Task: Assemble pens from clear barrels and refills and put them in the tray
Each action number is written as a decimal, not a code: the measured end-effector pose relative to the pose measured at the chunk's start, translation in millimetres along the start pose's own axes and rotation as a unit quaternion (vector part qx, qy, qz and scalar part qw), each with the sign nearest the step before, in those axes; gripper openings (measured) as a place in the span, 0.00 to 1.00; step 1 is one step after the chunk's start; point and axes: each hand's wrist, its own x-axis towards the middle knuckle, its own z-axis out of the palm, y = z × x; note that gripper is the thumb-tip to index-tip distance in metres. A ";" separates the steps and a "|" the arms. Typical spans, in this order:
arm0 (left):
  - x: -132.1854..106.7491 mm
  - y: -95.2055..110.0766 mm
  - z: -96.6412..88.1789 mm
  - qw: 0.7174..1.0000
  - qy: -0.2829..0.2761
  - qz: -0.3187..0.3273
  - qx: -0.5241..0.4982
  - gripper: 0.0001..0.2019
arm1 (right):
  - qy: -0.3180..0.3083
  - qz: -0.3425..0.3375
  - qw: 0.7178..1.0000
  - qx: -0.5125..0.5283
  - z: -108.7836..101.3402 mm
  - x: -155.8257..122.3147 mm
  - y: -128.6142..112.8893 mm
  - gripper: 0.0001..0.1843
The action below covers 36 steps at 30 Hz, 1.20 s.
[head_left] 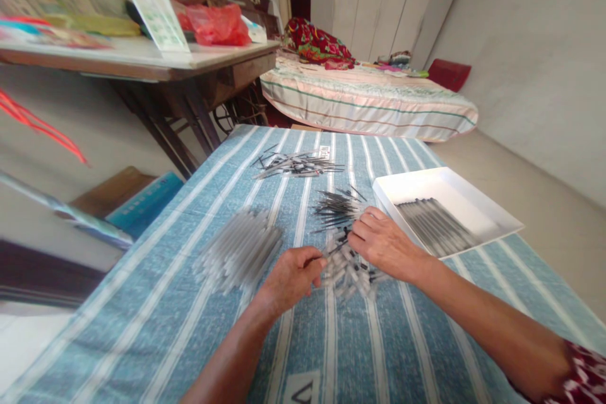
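Observation:
My left hand (pixel 298 271) is closed in a pinch on one end of a thin dark stick, which looks like a pen refill (pixel 337 246). At the stick's other end, the fingers of my right hand (pixel 381 243) are pinched together; what they grip is hidden. Below both hands lies a loose heap of short clear pieces with black parts, like pen caps (pixel 350 274). Just beyond my right hand is a bundle of thin black-tipped refills (pixel 336 207). Left of my left hand, long translucent tubes like pen barrels (pixel 243 246) are stacked side by side.
A white open box (pixel 492 218) at the right holds a row of dark finished-looking pens (pixel 435 227). Mixed thin sticks (pixel 300 164) lie at the far side of the blue striped tablecloth (pixel 180 284). A wooden desk (pixel 227 66) stands at the left, a bed (pixel 369 98) behind.

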 end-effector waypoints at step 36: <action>-4.3 8.7 5.6 0.971 0.018 0.024 -0.238 0.11 | -0.069 0.277 0.954 0.086 59.9 0.9 -2.3 0.11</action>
